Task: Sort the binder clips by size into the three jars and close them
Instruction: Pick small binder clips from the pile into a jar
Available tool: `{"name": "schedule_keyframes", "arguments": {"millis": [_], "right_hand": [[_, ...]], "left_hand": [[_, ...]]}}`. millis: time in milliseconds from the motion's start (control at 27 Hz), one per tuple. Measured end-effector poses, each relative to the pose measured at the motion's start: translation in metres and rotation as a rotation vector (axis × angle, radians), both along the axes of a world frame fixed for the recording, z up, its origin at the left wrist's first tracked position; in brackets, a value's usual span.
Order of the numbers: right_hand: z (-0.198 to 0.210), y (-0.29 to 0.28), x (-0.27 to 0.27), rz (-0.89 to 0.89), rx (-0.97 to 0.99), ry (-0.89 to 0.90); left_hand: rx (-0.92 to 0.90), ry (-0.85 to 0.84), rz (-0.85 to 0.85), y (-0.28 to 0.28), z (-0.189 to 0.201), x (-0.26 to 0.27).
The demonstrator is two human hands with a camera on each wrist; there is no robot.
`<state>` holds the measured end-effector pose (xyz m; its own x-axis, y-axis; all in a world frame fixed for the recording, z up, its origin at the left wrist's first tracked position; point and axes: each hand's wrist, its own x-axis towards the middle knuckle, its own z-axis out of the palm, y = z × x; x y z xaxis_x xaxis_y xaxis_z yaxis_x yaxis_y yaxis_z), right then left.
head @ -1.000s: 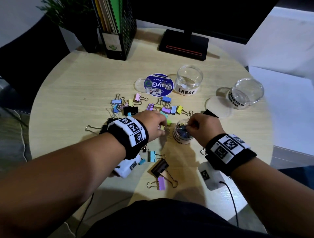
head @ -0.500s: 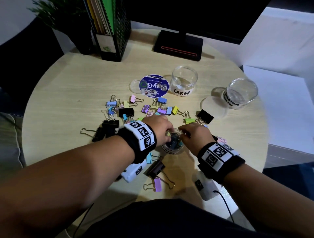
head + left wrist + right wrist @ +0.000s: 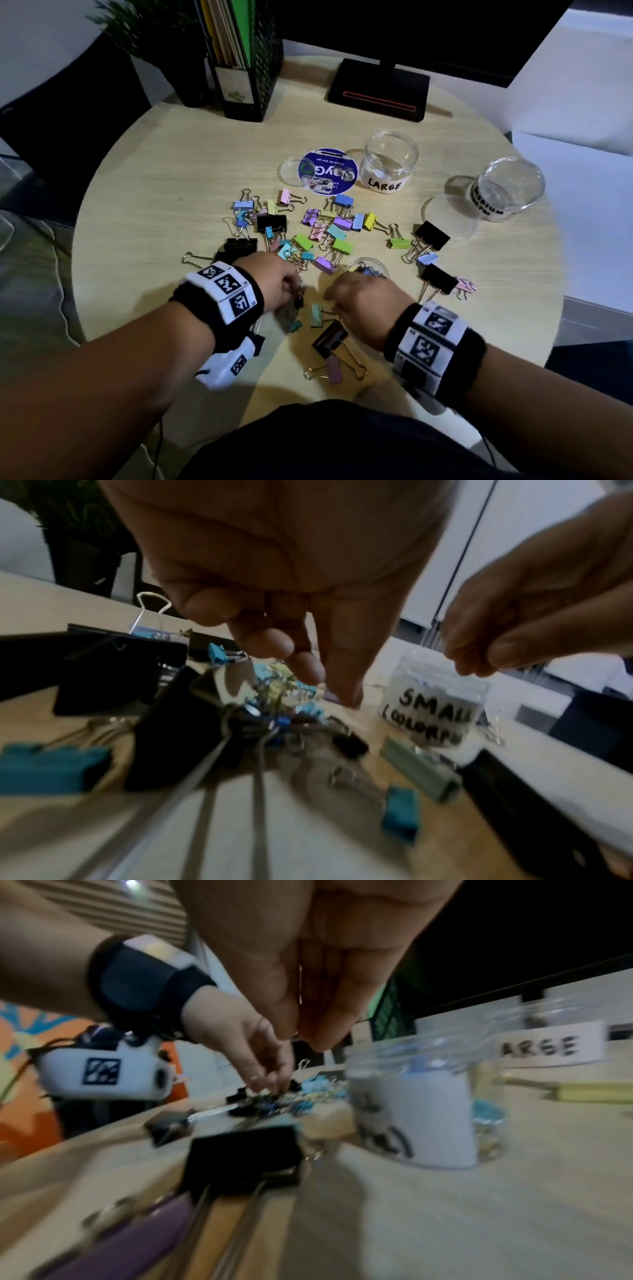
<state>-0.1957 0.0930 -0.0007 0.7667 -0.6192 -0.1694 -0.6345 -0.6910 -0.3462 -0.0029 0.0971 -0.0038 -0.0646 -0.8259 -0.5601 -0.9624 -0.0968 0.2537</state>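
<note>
Reaching left hand (image 3: 277,284) fingertips down among binder clips (image 3: 301,250)

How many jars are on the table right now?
3. The LARGE jar stands at the far middle, the medium jar lies tilted at the far right, and the small jar sits just beyond the right hand, partly hidden by it.

We read "LARGE" handwritten on the white label of the far open jar (image 3: 390,161). The right jar (image 3: 507,190) label reads "MEDIUM". The near jar (image 3: 435,696) reads "SMALL". The blue round sticker (image 3: 327,171) shows "Clean as you go".
</note>
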Motion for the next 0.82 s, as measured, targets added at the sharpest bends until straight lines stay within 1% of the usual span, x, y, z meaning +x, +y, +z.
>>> {"name": "schedule_keyframes", "arguments": {"millis": [37,111,223,334,519,705,816], "right_hand": [[-0.005,0.004,0.006,0.075,0.041,0.085],[-0.014,0.009,0.016,0.164,0.095,0.238],[-0.019,0.012,0.025,0.204,0.098,0.355],[-0.019,0.012,0.03,0.163,0.093,0.373],[-0.018,0.008,0.045,0.128,0.069,0.281],[-0.008,0.004,0.06,0.174,0.046,0.382],[-0.009,0.003,0.061,0.197,0.037,0.411]], "left_hand": [[0.017,-0.032,-0.032,0.002,-0.003,-0.001],[0.016,-0.066,-0.113,0.005,-0.007,-0.007],[0.006,-0.136,-0.219,0.006,-0.012,-0.013],[-0.02,-0.188,-0.224,0.002,-0.011,-0.013],[-0.041,-0.226,-0.189,-0.005,-0.005,-0.005],[-0.047,-0.264,-0.131,-0.007,-0.005,0.009],[-0.027,-0.27,-0.129,-0.009,-0.002,0.008]]}}
